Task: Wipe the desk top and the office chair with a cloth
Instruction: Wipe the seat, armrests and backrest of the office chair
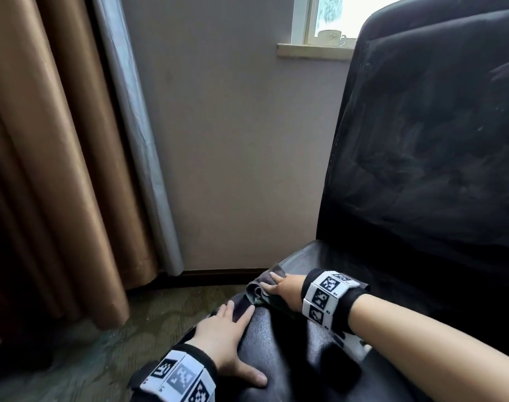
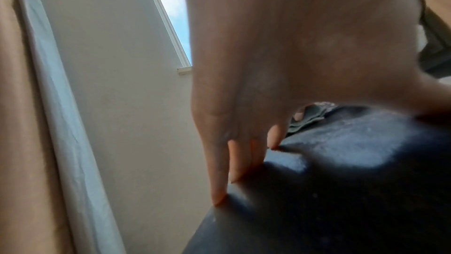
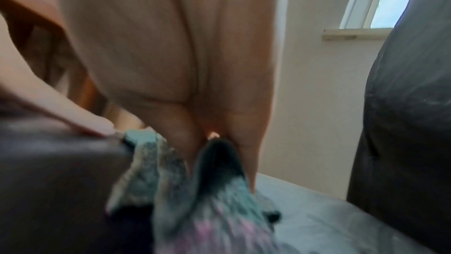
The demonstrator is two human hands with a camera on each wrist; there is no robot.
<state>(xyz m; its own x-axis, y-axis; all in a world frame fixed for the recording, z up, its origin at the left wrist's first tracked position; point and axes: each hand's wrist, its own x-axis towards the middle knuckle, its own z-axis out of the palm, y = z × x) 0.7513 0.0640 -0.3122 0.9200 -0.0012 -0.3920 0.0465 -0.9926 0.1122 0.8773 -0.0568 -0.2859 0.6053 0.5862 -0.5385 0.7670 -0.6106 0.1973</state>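
on the seat [image 1: 291,343] of the black chair [image 1: 421,169], near its far left edge, lies the cloth [image 1: 259,291], bunched and partly draped over the edge. the right hand [image 1: 285,287] lies on top of the cloth, fingers [image 3: 249,161] extended and pressing it down onto the seat; the grip is apart, flat on the fabric, not curled round it. in the right wrist view a fold of cloth rises between two fingers, but the picture is blurred.

the left hand [image 1: 218,340] rests flat on the seat nearer the person, just beside the cloth. its fingers [image 2: 217,171] are straight and spread, tips at the seat edge, thumb out to the side; the grip is apart and holds nothing. one fingertip comes very close to the cloth; contact cannot be determined.

both wrists carry black bands with black-and-white marker tiles.

the backrest [image 1: 427,126], dark mesh with pale smears, stands upright to the right of the hands. left of the chair is a plain wall [image 1: 233,140], then a grey lining [image 1: 137,126] and a brown curtain [image 1: 44,140] hanging to the floor. patterned carpet [image 1: 131,329] shows below the seat edge. a cup [image 1: 331,37] stands on the window sill [image 1: 314,50], partly hidden behind the backrest top.
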